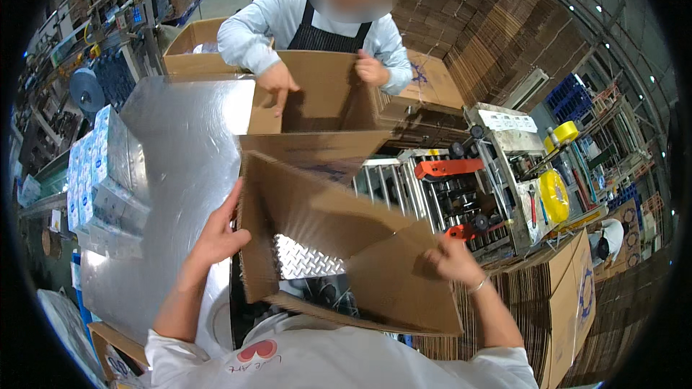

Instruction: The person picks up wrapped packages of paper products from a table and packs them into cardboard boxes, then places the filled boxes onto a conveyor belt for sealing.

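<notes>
In front of my body, a brown cardboard box [328,202] stands open at the top, its walls spread at a slant. Through its open bottom a patterned metal floor plate [306,258] shows. My left hand [222,230] grips the left wall, thumb over the edge and fingers along the outside. On the right side, my right hand [455,262] is closed on the wall's upper edge; some of its fingers are hidden. Just beyond, a co-worker's hands [278,85] rest at another open cardboard box [317,75].
A shiny metal table [180,166] lies to the left, bearing wrapped blue-and-white packs [101,180]. At right are a roller conveyor with red parts [448,168] and a yellow tape roll [553,196]. Flattened cardboard stacks [569,302] stand at lower right and behind the co-worker.
</notes>
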Demonstrator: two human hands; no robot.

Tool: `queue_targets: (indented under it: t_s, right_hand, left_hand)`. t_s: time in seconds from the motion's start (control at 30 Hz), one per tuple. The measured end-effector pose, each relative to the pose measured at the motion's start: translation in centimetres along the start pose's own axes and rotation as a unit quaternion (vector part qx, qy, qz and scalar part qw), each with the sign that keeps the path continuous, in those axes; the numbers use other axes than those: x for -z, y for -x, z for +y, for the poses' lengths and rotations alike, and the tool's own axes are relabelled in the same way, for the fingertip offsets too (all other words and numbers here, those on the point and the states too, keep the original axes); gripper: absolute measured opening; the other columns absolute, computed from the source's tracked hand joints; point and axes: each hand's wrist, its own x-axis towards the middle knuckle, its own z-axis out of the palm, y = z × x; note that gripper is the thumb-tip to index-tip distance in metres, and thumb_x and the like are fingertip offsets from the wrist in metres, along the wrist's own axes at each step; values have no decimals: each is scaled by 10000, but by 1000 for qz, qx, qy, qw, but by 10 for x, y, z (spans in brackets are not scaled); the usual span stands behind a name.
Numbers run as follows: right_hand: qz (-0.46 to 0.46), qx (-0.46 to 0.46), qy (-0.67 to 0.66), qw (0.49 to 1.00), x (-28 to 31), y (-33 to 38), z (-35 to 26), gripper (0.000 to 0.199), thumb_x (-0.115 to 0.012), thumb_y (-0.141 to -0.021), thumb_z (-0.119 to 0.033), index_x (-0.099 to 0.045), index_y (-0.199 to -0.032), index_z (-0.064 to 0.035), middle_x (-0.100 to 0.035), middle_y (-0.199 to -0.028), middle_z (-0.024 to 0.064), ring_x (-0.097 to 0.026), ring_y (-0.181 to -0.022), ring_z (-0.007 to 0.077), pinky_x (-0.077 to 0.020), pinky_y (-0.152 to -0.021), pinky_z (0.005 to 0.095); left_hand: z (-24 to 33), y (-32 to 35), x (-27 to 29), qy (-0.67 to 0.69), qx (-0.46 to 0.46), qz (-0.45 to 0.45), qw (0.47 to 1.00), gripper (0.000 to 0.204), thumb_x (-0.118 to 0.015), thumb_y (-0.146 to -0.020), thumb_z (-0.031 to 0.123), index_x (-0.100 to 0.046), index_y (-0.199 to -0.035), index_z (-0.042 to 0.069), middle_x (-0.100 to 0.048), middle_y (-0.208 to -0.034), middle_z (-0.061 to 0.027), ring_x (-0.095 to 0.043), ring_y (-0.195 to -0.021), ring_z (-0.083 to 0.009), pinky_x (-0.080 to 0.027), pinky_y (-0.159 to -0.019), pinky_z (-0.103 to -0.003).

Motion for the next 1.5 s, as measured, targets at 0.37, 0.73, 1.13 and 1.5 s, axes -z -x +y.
queue_targets:
  t_s: [0.37,0.73,1.13,1.5]
  right_hand:
    - [-193,108,111,969,-72,-82,9,574,-548,-852,-393,-474,-1164,83,-604,-940,203,-589,-815,269,-472,-737,338]
    - [125,308,172,927,-160,-34,-12,499,-662,-748,-241,-508,-1176,-36,-494,-1208,190,-455,-1141,331,-367,-956,387]
    - [288,-67,-114,948,-198,-119,342,447,-393,-917,-478,-508,-779,-68,-466,-671,34,-443,-627,152,-381,-599,278]
    - [233,-209,-145,939,-157,-56,324,153,-576,-876,-164,-670,-869,-44,-646,-853,32,-579,-758,127,-471,-640,288]
  left_hand:
    - [8,0,-146,-324,88,-735,590,913,-671,-628,557,-374,-1262,-28,-410,-1241,-281,-382,-1177,-408,-352,-954,-437]
    - [-99,-22,-72,-431,76,-36,898,1277,-838,-510,407,-24,-1354,-98,-320,-1332,-265,-368,-1216,-370,-302,-1021,-419]
    - [-125,-58,0,-487,123,217,837,484,-449,-899,251,-349,-1291,-14,-562,-1093,-220,-542,-969,-400,-438,-821,-440]
    - [-264,1,-30,21,319,272,907,502,-361,-928,411,-495,-1180,-2,-553,-1152,-154,-524,-1042,-218,-402,-891,-348]
